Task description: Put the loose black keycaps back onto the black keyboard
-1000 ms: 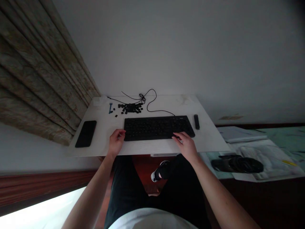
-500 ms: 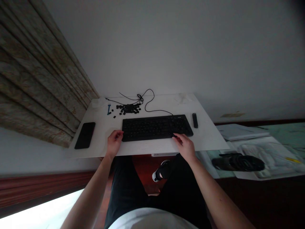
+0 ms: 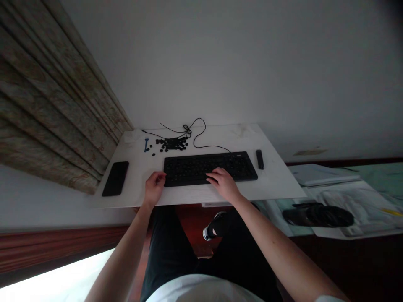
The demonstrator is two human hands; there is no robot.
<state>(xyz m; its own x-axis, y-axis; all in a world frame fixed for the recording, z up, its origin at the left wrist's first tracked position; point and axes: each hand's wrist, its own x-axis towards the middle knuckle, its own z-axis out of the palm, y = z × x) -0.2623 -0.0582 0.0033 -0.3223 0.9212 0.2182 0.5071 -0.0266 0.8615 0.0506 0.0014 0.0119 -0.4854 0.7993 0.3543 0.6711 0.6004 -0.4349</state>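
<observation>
Head view: I look down on a white counter [image 3: 138,167], its back edge along the wall [image 3: 220,63], its front edge at my lap.
Keyboard: the black keyboard [image 3: 185,167] lies around the middle of the counter, its long side running along the front edge with a bare strip between.
Left grip: my left grip [image 3: 153,188] is at the keyboard's left end, close to the front edge, fingers curled and the thumb drawn in narrow; I cannot tell whether anything is between them.
Right grip: my right grip [image 3: 224,184] reaches over the front edge to the keyboard's near side, right of its middle, fingertips down at the keys; whether they pinch something is too dark and small to tell.
Loose keycaps: a heap of small black keycaps [image 3: 173,144] sits behind the keyboard's left half, toward the back edge, a few strays toward the left edge.
Blue tool: a small blue tool [image 3: 146,145] lies beside the strays, near the back left corner.
Cable: the black cable [image 3: 187,129] loops from the keyboard to the back edge, bundled partway.
Phone: a dark phone [image 3: 115,179] lies by the front left corner.
Black stick: a short black stick [image 3: 260,159] lies between the keyboard and the right edge.
</observation>
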